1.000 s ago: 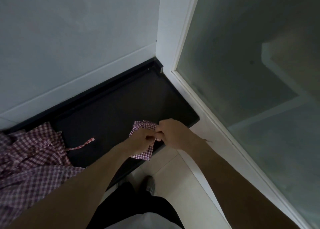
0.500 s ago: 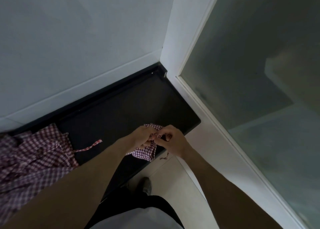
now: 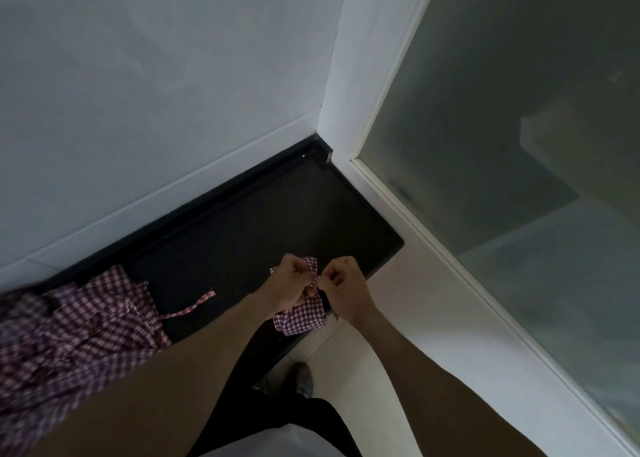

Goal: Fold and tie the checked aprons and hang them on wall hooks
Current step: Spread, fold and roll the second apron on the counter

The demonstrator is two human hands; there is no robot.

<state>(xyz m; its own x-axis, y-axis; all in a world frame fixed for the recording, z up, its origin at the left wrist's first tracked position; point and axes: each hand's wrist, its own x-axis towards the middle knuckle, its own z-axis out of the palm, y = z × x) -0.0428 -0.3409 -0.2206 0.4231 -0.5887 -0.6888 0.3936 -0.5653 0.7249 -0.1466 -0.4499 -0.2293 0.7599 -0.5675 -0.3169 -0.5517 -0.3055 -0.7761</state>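
Since a moment ago my hands have drawn slightly apart, the right one pulling away from the left with the strap taut between them. The grey wall [image 3: 156, 93] fills the far side, and a frosted glass panel [image 3: 519, 145] runs down my right. Below them lies the black counter [image 3: 259, 221], its near right corner rounded. At my left a heap of checked aprons [image 3: 76, 321] lies crumpled on the counter, one strap [image 3: 194, 306] trailing out toward the middle. Above the counter's front edge I hold a small folded checked apron [image 3: 304, 314]. My left hand [image 3: 289, 285] grips the bundle, fingers curled round it. My right hand [image 3: 341, 288] pinches a strap end between thumb and curled fingers, just beside the left.
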